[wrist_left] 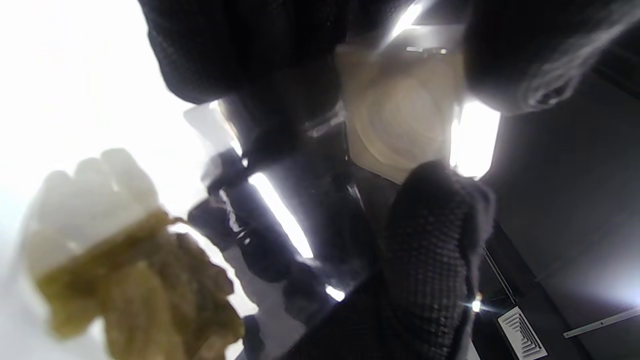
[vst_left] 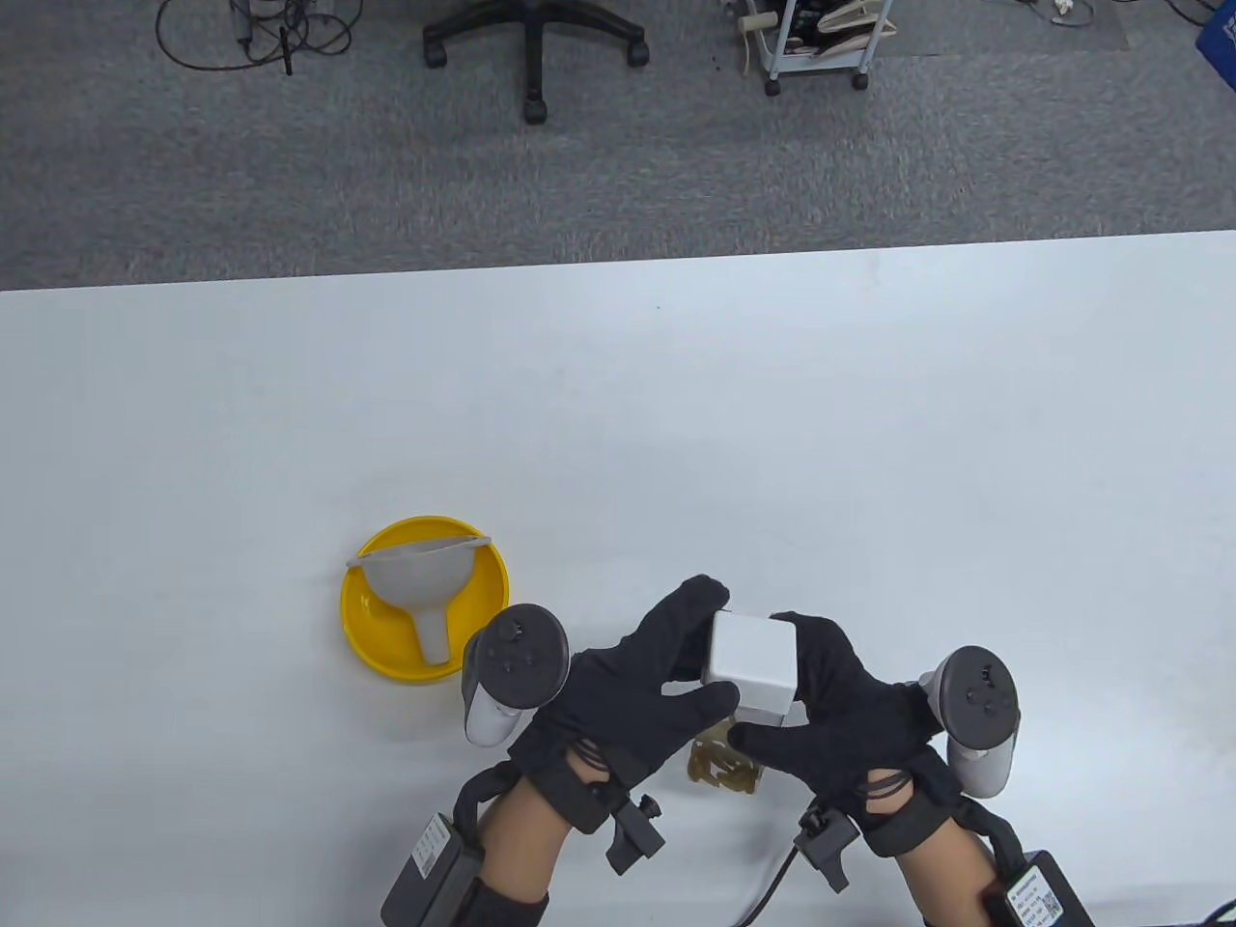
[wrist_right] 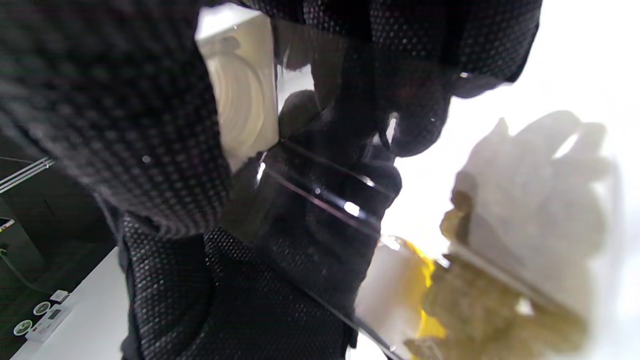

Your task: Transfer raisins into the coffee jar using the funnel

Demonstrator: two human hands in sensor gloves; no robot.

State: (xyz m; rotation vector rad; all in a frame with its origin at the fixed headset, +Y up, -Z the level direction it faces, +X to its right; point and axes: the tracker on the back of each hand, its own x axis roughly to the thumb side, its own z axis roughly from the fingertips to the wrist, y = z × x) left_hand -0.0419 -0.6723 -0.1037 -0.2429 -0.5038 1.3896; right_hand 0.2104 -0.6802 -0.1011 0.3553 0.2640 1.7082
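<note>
A clear jar with a white square lid [vst_left: 753,661] is tilted above the table's front edge. Golden raisins [vst_left: 722,768] lie at its lower end. My left hand [vst_left: 695,642] grips the jar from the left, fingers around the lid's side and thumb in front. My right hand [vst_left: 806,686] grips it from the right. The lid's underside shows through the clear wall in the left wrist view [wrist_left: 400,110] and the right wrist view [wrist_right: 245,105]. Raisins show there too [wrist_left: 140,290] [wrist_right: 500,310]. A grey funnel [vst_left: 420,579] lies tipped in a yellow bowl [vst_left: 494,589] left of my hands.
The white table [vst_left: 772,406] stretches away behind the hands. Its far edge runs across the upper view. Beyond it on the carpet stand an office chair base [vst_left: 534,39] and a wheeled cart [vst_left: 816,43].
</note>
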